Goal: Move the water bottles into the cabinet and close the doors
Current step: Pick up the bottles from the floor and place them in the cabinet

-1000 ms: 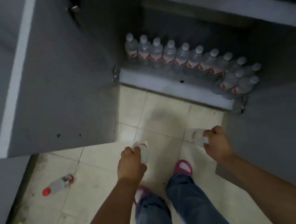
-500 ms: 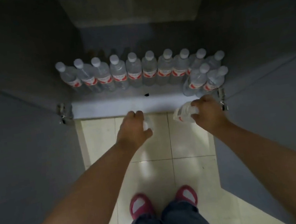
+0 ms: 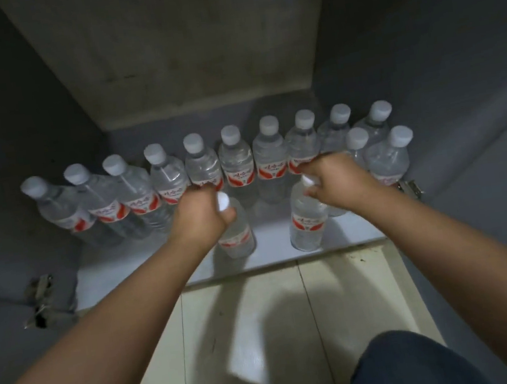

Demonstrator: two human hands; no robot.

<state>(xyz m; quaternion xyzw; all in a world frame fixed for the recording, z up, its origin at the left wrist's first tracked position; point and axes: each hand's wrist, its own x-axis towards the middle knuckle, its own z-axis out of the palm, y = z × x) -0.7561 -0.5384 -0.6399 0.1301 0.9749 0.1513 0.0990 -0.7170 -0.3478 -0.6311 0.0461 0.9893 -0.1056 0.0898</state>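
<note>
I am looking down into an open cabinet [image 3: 163, 58] with a pale shelf floor [image 3: 272, 250] and dull grey back and side walls; the light inside is dim. Both doors stand swung open, the left door [image 3: 13, 336] and the right door [image 3: 487, 193] framing the opening, each with a metal hinge at the front corner of the shelf floor: the left hinge [image 3: 38, 297] and the right hinge [image 3: 409, 189].

Along the back edge of the shelf floor a row of water bottles [image 3: 236, 158] stands upright, white caps up, red-and-white labels facing me, running from the left wall to the right wall. At the back right corner two more bottles [image 3: 389, 154] stand just in front of that row.

My left hand [image 3: 198, 213] is wrapped around the neck of a bottle [image 3: 235, 236] standing upright near the front edge, about the middle of the shelf floor; its white cap shows beside my thumb. My right hand [image 3: 334, 181] grips the top of a second bottle [image 3: 306, 223], also upright near the front edge, to the right of the first and apart from it. I cannot tell whether either base is fully down.

Below the front edge lies a cream tiled floor [image 3: 262, 319] with dark specks near the right corner. My knees in blue jeans [image 3: 407, 365] show at the bottom.
</note>
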